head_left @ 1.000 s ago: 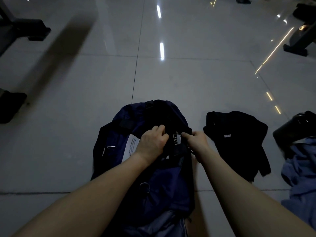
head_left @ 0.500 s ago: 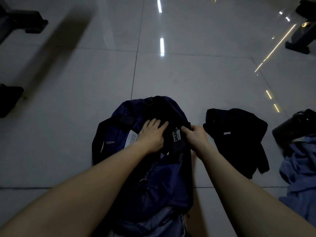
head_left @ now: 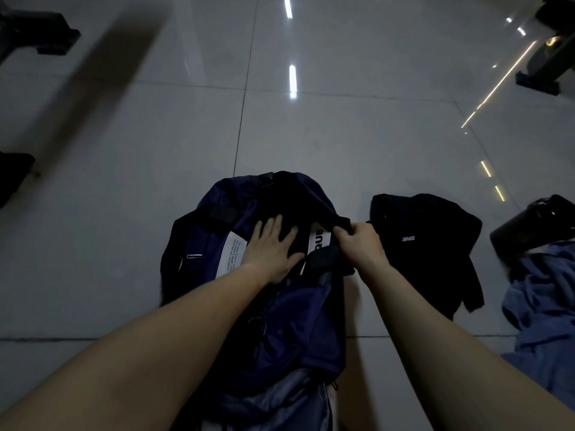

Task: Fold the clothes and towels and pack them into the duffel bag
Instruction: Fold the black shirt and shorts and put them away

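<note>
"Navy fabric in the middle, is that the duffel bag (head_left: 289,337)?"

"Yes. It lies on the glossy grey tiled floor (head_left: 342,144), running lengthwise away from the person, with its top open at the far half."

"What is the left hand (head_left: 270,250) doing?"

"It lies flat, fingers straight and spread, pressing down on dark cloth (head_left: 292,206) inside the opening. A white printed label (head_left: 233,255) shows just beside its wrist."

"And the right hand (head_left: 357,244)?"

"Its fingers and thumb are curled tight round the bag's black right rim, gripping it. A white strip with black letters (head_left: 317,241) sits between the two hands."

"Anything outside the bag?"

"A black garment (head_left: 426,244) with a small white logo lies crumpled on the floor just to the right of the bag, near the right hand. Further right, a blue garment (head_left: 547,306) is heaped at the edge of the view. A dark shiny object (head_left: 535,222) sits beside it, and what that is I cannot tell."
</note>
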Action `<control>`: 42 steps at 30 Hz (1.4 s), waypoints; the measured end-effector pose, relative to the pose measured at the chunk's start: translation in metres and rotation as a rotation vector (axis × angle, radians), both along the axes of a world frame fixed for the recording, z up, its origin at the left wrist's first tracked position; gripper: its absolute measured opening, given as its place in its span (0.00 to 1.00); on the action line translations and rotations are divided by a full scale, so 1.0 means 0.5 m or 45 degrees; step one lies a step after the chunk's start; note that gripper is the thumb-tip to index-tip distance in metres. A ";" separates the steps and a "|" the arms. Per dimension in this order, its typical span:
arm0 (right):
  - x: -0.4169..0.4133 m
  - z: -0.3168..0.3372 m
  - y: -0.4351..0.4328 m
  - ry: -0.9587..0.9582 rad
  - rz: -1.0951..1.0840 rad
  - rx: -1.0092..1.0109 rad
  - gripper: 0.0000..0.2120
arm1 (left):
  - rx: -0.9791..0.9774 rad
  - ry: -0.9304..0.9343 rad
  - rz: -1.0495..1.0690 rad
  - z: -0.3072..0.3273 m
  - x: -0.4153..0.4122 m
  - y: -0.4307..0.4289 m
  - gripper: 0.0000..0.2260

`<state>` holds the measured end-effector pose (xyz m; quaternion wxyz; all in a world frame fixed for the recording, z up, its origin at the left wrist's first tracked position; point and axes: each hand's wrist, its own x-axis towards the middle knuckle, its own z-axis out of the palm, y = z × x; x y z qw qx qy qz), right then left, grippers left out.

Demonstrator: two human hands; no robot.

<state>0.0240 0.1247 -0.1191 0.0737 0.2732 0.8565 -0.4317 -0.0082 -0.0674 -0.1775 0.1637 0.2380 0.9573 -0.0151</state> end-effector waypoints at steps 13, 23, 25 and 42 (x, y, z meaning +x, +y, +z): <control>-0.020 0.014 -0.010 0.005 -0.016 -0.349 0.08 | 0.269 -0.199 -0.075 0.005 -0.022 -0.007 0.30; -0.030 -0.002 -0.023 -0.025 0.073 -0.188 0.06 | 0.352 -0.279 0.375 0.005 -0.005 -0.008 0.41; -0.036 0.007 -0.028 -0.038 0.098 -0.025 0.11 | 0.343 -0.376 0.363 0.012 -0.024 -0.004 0.41; -0.203 0.015 -0.068 0.162 0.469 0.500 0.11 | -0.253 0.038 -0.181 0.024 -0.088 -0.059 0.49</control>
